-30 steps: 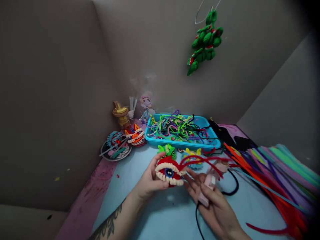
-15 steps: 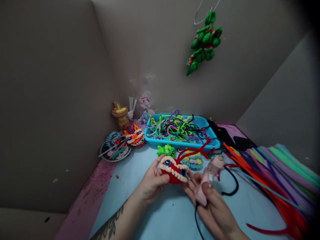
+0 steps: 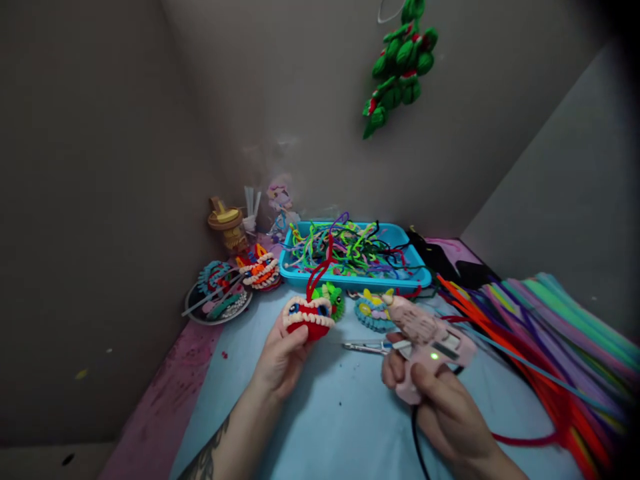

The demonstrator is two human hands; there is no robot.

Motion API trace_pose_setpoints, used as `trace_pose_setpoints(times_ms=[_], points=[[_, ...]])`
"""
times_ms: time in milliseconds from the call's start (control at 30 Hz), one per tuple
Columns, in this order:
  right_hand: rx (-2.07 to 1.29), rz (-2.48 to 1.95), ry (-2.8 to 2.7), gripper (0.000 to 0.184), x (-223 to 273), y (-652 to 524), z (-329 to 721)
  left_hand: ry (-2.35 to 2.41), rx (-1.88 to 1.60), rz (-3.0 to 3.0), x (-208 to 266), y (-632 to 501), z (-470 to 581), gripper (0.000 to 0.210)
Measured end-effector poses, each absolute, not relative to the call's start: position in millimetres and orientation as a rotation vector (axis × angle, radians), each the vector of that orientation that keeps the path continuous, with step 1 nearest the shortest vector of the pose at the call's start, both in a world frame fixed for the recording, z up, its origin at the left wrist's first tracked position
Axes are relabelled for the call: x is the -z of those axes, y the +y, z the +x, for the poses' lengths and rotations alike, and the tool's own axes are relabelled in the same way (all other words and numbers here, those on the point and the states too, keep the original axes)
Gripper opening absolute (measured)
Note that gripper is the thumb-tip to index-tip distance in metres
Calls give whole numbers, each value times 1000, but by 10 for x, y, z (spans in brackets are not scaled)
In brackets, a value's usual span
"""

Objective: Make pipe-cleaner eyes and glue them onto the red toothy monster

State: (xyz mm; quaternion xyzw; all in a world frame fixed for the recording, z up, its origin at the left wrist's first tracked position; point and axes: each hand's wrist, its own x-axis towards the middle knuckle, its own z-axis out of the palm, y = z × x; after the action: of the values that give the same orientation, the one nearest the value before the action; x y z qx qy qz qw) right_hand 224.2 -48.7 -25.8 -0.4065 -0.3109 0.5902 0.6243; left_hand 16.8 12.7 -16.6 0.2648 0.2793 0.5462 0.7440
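Between the thumb and fingers of my left hand (image 3: pixel 283 357) is a red pipe-cleaner figure (image 3: pixel 309 321) with cream wavy trim, blue eyes and red stems rising from its top. My right hand (image 3: pixel 443 407) is wrapped round the handle of a pink glue gun (image 3: pixel 430 347), its nozzle pointing up and left and a green light glowing on its side. A black cord hangs from the handle. Behind the red figure sits a green figure (image 3: pixel 330 300), partly hidden. A blue and yellow figure (image 3: pixel 373 312) lies near the nozzle. Metal pliers or scissors (image 3: pixel 365 347) lie left of the gun.
A blue tray (image 3: pixel 420 277) of tangled pipe-cleaner scraps stands at the back. To the left are a bowl (image 3: pixel 237 317) of small parts, an orange figure (image 3: pixel 260 272) and a brown cup (image 3: pixel 233 230). Bundled pipe cleaners (image 3: pixel 565 340) spread at right. A green ornament (image 3: pixel 400 67) hangs above.
My hands have moved apart, the left carrying the red figure leftward. The glue gun has turned in my right hand, from nozzle up and right to up and left. The metal tool has come into view.
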Motion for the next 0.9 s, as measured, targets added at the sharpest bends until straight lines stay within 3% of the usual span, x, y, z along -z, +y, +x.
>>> trace_pose_setpoints(times_ms=[300,400,533,633,733,900], points=[[-1540,-952,-765,41,300,-543,2212,706,-1227,453,188,140,157,52],[-1484,-1033,-814,39,339,-531,2242,718,-1260,438,166,163,127,52],[-1393,-1152,-850,49,304,-470,2301,717,-1275,407,142,170,111,48],[-1313,-1267,-960,45,256,-450,2334,703,-1269,406,141,165,116,47],[-1086,-1440,-1094,45,238,-460,2333,714,-1300,377,136,159,130,42],[-603,-1680,-1268,84,284,-449,2305,736,-1327,356,113,141,156,41]])
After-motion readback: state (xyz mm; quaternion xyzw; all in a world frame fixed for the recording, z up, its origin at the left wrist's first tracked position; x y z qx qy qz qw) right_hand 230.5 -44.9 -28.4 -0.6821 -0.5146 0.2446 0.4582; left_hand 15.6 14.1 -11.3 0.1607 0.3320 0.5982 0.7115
